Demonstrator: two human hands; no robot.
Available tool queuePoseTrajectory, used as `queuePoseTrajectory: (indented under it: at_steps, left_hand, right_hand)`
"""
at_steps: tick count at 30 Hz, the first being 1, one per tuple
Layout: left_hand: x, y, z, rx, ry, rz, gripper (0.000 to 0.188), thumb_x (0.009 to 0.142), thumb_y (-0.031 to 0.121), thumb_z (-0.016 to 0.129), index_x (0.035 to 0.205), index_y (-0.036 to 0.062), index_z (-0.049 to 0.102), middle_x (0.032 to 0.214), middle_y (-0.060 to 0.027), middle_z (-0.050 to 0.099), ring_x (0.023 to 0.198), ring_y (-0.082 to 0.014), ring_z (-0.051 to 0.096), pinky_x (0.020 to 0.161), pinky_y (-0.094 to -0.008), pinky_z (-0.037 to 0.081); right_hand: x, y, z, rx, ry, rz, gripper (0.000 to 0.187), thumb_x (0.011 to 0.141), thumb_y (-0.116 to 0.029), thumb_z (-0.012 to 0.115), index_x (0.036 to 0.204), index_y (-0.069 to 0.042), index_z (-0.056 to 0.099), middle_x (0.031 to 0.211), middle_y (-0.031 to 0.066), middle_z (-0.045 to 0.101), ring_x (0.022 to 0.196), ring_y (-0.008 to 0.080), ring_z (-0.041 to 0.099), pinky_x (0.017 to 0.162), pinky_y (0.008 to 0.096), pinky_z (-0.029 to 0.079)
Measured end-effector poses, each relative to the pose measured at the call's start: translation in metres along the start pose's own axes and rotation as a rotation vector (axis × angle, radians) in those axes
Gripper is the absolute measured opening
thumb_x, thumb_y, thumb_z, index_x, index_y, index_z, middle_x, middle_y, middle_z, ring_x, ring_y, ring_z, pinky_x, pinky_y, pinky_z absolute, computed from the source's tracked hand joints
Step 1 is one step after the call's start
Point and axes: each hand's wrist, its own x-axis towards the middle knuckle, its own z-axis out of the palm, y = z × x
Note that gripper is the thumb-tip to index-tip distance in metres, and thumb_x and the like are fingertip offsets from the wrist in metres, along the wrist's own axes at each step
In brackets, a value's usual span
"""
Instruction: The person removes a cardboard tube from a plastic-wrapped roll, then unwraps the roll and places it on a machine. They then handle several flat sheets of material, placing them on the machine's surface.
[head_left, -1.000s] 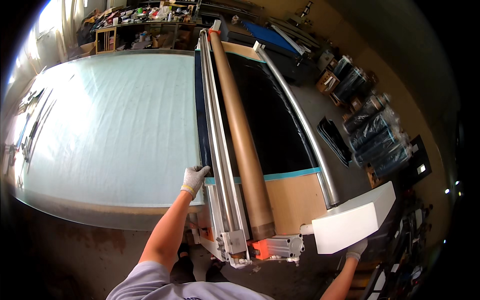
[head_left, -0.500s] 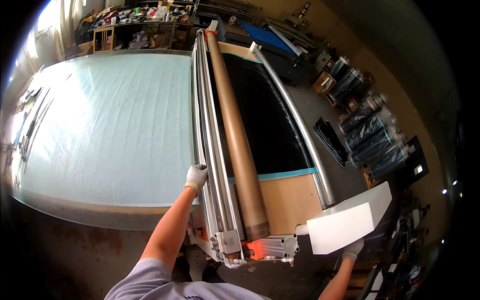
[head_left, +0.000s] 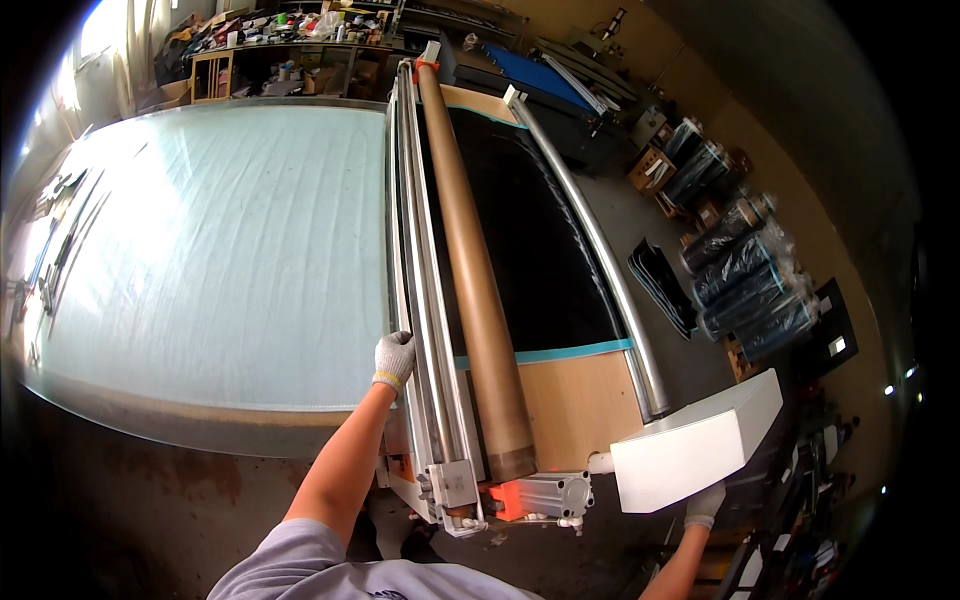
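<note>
My left hand (head_left: 395, 360), in a pale knit work glove, is closed at the right edge of a large pale blue sheet (head_left: 230, 260), beside the long metal rails (head_left: 430, 330). What its fingers hold is hidden. My right hand (head_left: 706, 503), gloved too, reaches up against the underside of a white box-shaped housing (head_left: 690, 450); the housing covers its fingers. Between my arms runs a long brown roller (head_left: 475, 280). A metal cylinder (head_left: 550, 493) and an orange bracket (head_left: 507, 500) sit at the roller's near end.
Black sheet material (head_left: 530, 230) with blue edging lies right of the roller on a wooden board (head_left: 580, 405). A silver tube (head_left: 580, 220) flanks it. Wrapped rolls (head_left: 750, 270) stand on the floor at right. A cluttered bench (head_left: 285, 35) is at the back left.
The view has shifted very slightly. Both hands keep their places, the left beside the rails and the right under the white housing.
</note>
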Motion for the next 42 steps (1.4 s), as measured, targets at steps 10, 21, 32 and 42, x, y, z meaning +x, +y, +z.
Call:
queuePoseTrajectory:
  at_steps: [10,21,32,42]
  left_hand:
    - [0.003,-0.009,-0.004,-0.076,0.047,0.019,0.028,0.085,0.026,0.069,0.083,-0.0017,0.073,0.058,-0.0046,0.062,0.05,-0.0096,0.057,0.048,-0.0284,0.046]
    - [0.0,-0.005,-0.001,0.056,0.048,0.046,0.031,0.088,0.028,0.068,0.088,-0.0025,0.072,0.064,-0.0062,0.066,0.055,-0.0128,0.06,0.053,-0.0299,0.048]
    - [0.017,0.005,0.001,0.349,0.18,0.21,0.04,0.089,0.019,0.058,0.127,0.0078,0.061,0.098,-0.0243,0.069,0.091,-0.0403,0.067,0.079,-0.0478,0.052]
    - [0.007,0.009,0.008,0.382,0.138,0.194,0.041,0.092,0.023,0.057,0.13,0.0086,0.06,0.103,-0.0226,0.069,0.094,-0.0394,0.067,0.081,-0.0471,0.052]
  right_hand:
    - [0.0,0.005,0.013,-1.374,-0.282,-0.239,0.045,0.104,-0.028,0.036,0.139,-0.003,0.046,0.145,0.0094,0.049,0.134,0.026,0.043,0.111,0.038,0.035]
    - [-0.007,0.097,0.035,0.62,-0.121,0.39,0.054,0.105,-0.035,0.031,0.151,-0.007,0.029,0.156,0.0096,0.032,0.143,0.028,0.028,0.118,0.0457,0.022]
    - [0.009,0.029,0.017,0.622,-0.044,0.453,0.052,0.104,-0.038,0.033,0.145,-0.005,0.039,0.147,0.0095,0.044,0.134,0.0276,0.04,0.113,0.0396,0.031]
    - [0.006,0.008,0.007,0.698,-0.008,0.502,0.051,0.103,-0.035,0.036,0.142,-0.002,0.042,0.142,0.0113,0.049,0.13,0.0281,0.045,0.11,0.0384,0.034]
